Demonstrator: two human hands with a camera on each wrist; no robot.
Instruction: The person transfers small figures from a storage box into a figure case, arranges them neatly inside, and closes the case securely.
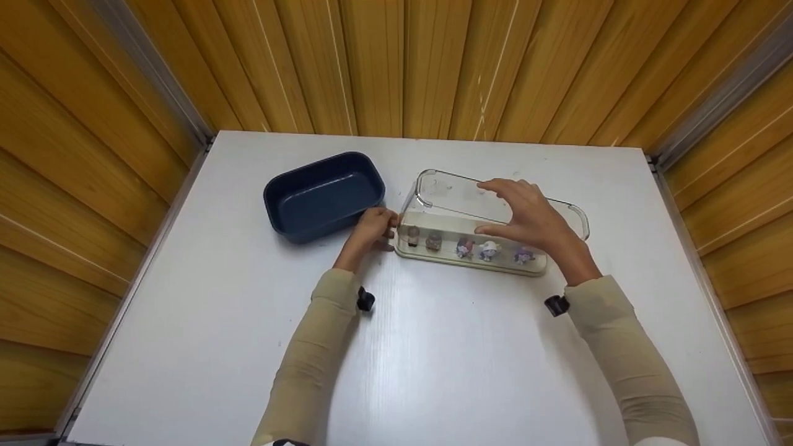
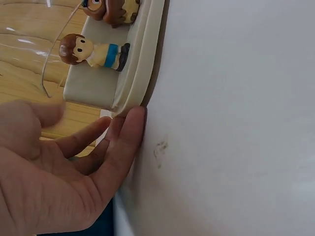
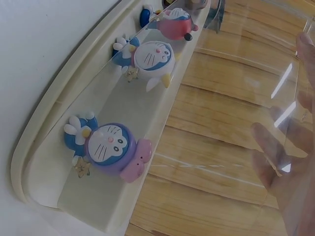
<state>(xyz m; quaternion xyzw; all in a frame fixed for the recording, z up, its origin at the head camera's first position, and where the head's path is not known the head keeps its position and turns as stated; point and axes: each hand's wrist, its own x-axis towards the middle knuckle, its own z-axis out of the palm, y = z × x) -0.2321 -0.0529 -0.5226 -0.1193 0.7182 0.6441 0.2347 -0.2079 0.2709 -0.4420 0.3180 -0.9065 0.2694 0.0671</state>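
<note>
A display case stands on the table, with a cream stepped base (image 1: 471, 265) and a tall clear cover (image 1: 458, 197). Several small figurines are lined up inside. One is a brown-haired boy (image 2: 93, 51) in a yellow top and blue shorts; another is a blue-and-white cat figure (image 3: 110, 145) with a purple body and pink bow. My left hand (image 1: 375, 224) touches the base's left corner with its fingertips, the thumb held away. Over the cover's right half, my right hand (image 1: 530, 214) is spread wide, thumb apart from the fingers; in the right wrist view its fingers overlap the clear wall.
A dark blue open bin (image 1: 310, 229) sits left of the case, close behind my left hand. The white table (image 1: 427, 359) has wood-patterned panels (image 1: 372, 68) at its back and sides. Both sleeves carry a small black wrist mount (image 1: 365, 301).
</note>
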